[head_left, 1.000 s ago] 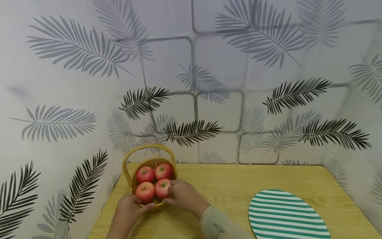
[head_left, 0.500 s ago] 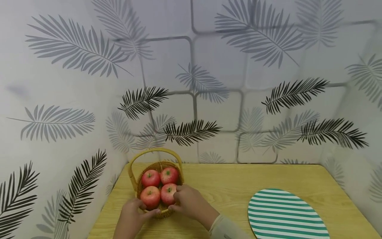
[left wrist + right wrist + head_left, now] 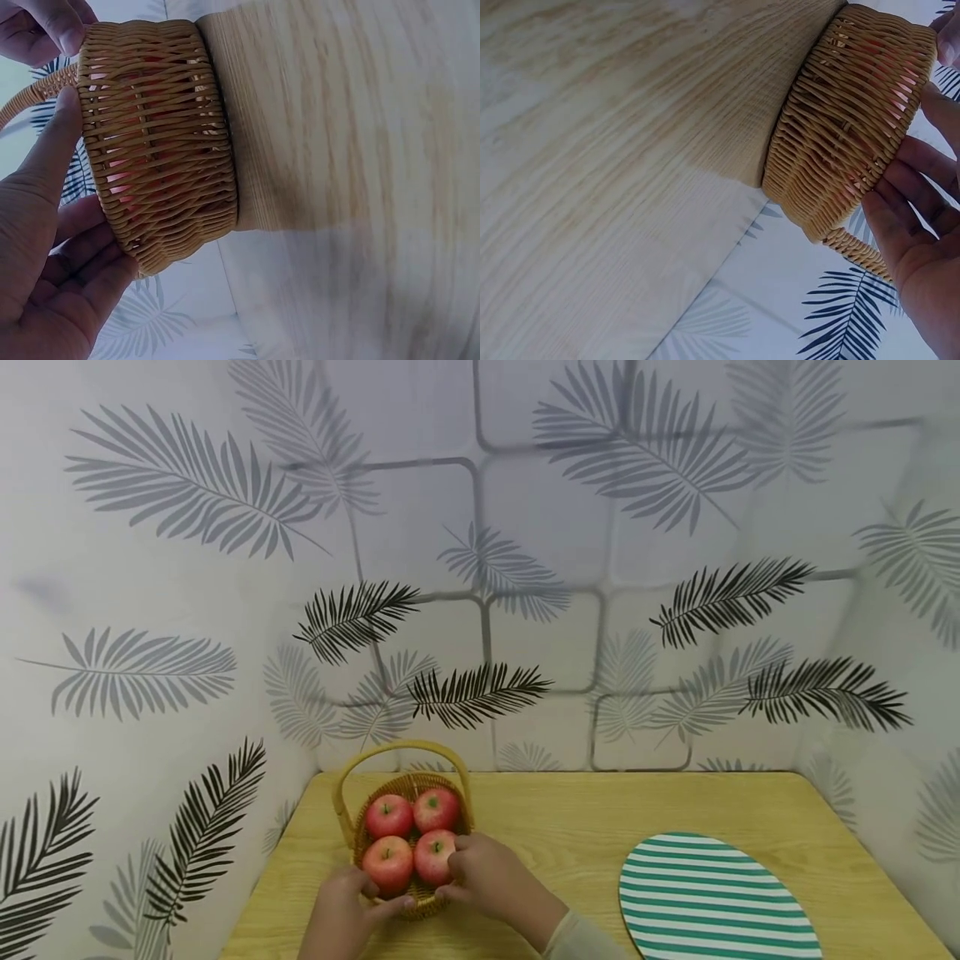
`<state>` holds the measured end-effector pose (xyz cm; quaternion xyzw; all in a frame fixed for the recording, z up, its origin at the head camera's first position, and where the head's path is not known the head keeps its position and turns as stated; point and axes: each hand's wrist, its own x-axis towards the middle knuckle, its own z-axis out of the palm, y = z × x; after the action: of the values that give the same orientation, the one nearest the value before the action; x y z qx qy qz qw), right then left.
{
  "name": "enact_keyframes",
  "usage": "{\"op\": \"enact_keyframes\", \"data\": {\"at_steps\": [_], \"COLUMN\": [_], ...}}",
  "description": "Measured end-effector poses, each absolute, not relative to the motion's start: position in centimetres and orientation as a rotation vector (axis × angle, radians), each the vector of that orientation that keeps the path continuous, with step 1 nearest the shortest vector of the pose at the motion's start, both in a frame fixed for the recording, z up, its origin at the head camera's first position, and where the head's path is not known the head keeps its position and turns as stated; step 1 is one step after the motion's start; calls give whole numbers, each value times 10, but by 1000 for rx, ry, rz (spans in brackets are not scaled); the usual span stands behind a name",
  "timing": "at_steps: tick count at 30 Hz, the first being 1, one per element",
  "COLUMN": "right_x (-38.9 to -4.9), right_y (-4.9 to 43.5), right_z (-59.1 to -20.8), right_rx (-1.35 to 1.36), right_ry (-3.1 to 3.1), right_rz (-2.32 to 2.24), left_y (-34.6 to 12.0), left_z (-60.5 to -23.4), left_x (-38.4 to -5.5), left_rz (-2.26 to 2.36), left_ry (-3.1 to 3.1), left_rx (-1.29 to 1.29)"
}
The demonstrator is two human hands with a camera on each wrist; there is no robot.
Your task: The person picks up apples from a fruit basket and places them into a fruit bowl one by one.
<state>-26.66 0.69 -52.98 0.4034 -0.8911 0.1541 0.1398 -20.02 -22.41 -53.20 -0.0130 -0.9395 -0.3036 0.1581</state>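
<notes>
A brown wicker basket (image 3: 429,907) with an arched handle (image 3: 411,745) stands on the left part of the table and holds several red apples (image 3: 387,864). My left hand (image 3: 339,912) grips its near left rim, thumb along the front edge and fingers on the side. On the near right, my right hand (image 3: 497,878) grips the rim beside an apple. The left wrist view shows the basket's woven wall (image 3: 157,150), with the left thumb and fingers against the rim. Similarly, fingers of the right hand (image 3: 930,247) press the basket (image 3: 840,120) in the right wrist view.
To the right on the wooden table (image 3: 555,814) lies an oval green-and-white striped mat (image 3: 712,893). A wall (image 3: 540,635) with leaf patterns rises behind the table's far edge and along its left side.
Both hands have moved the basket with its apples to the right and a little toward me. Their grip on the rim looks the same. The striped mat stays in place on the table.
</notes>
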Motion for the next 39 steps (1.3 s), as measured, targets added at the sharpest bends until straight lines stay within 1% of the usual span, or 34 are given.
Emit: {"op": "enact_keyframes", "data": {"at_steps": [13, 21, 34, 39], "right_x": [-250, -238, -230, -228], "right_y": [30, 43, 60, 68], "right_z": [-525, -525, -526, -533], "right_rx": [1129, 1147, 1138, 1129], "right_ry": [-2590, -2583, -2578, -2565], "right_rz": [494, 554, 612, 596], "left_y": [-205, -197, -181, -178], "left_z": [-529, -527, -519, -526], "left_x": [-194, -188, -178, -179], "left_rz": [-889, -859, -858, -819], "left_ry": [-2718, -2735, -2674, -2658], "left_rx": [-111, -222, -332, -377]}}
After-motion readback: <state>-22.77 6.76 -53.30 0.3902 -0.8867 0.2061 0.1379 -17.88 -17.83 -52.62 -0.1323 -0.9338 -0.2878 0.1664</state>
